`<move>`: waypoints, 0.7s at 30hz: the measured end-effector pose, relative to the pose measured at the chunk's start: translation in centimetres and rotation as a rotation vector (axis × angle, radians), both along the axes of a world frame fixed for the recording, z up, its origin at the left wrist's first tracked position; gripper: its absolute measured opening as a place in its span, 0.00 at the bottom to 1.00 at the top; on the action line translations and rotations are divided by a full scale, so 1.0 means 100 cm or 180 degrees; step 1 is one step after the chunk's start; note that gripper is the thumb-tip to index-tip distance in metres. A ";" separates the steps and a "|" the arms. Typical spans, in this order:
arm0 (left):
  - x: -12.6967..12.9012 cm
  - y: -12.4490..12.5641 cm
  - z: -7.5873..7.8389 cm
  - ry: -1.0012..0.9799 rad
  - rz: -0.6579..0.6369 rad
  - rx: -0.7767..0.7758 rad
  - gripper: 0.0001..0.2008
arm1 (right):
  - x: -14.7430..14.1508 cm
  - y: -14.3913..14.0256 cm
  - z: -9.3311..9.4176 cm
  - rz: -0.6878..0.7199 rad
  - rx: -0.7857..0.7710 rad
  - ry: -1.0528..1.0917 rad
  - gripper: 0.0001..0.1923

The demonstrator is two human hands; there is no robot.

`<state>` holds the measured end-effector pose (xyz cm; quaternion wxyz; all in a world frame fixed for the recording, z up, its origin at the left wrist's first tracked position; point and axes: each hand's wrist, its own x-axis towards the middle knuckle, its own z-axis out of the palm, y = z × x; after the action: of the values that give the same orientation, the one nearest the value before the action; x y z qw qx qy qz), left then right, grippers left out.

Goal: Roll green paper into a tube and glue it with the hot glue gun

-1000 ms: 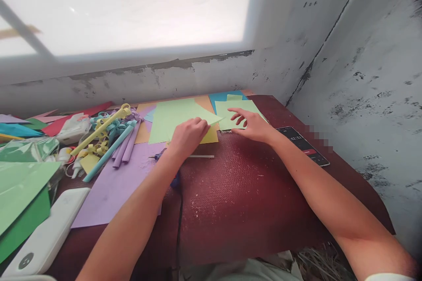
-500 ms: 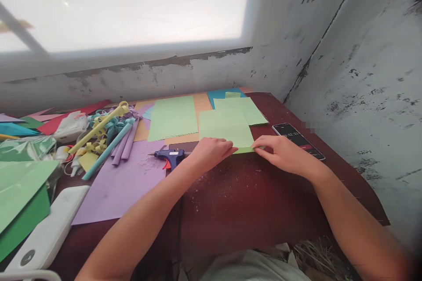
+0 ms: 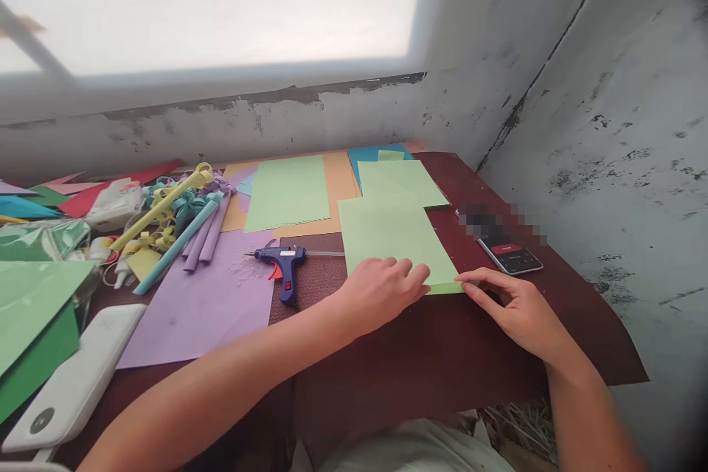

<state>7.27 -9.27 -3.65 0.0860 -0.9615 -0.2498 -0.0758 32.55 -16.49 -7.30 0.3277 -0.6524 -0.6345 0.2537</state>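
A light green sheet of paper (image 3: pixel 390 236) lies in front of me, its near edge folded up into a narrow strip of brighter green. My left hand (image 3: pixel 387 291) rests along that folded edge, fingers curled and pressing on it. At the near right corner, my right hand (image 3: pixel 509 306) pinches the fold between thumb and index finger. Just left of the sheet lies a blue hot glue gun (image 3: pixel 285 265) with a red trigger, a glue stick reaching from its back toward the paper.
Purple paper (image 3: pixel 204 310), rolled paper tubes (image 3: pixel 204 240) and a white power bank (image 3: pixel 77 376) are on the left. More light green sheets (image 3: pixel 290 192) lie farther back. A phone (image 3: pixel 509 254) sits right of my sheet, near the stained wall (image 3: pixel 625 162).
The green sheet has come toward me and slightly right, with both hands on its near edge. My right hand has shifted right to the corner.
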 end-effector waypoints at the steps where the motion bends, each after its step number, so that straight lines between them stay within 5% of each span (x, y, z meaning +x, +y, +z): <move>1: -0.001 -0.006 0.000 -0.0048 -0.0054 0.0384 0.11 | 0.000 0.001 -0.002 -0.0043 -0.0030 -0.0006 0.16; 6: -0.010 -0.038 -0.007 -0.0358 -0.0419 0.1853 0.15 | -0.003 0.012 -0.006 0.0005 -0.0039 -0.0011 0.18; 21: -0.016 -0.051 -0.029 0.0118 0.0102 0.1531 0.21 | -0.017 0.006 0.000 0.0481 0.0034 0.0173 0.14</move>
<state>5.67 -14.34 -6.56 0.3182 -0.9105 -0.2382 -0.1140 30.86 -15.90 -7.34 0.3282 -0.5938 -0.6741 0.2920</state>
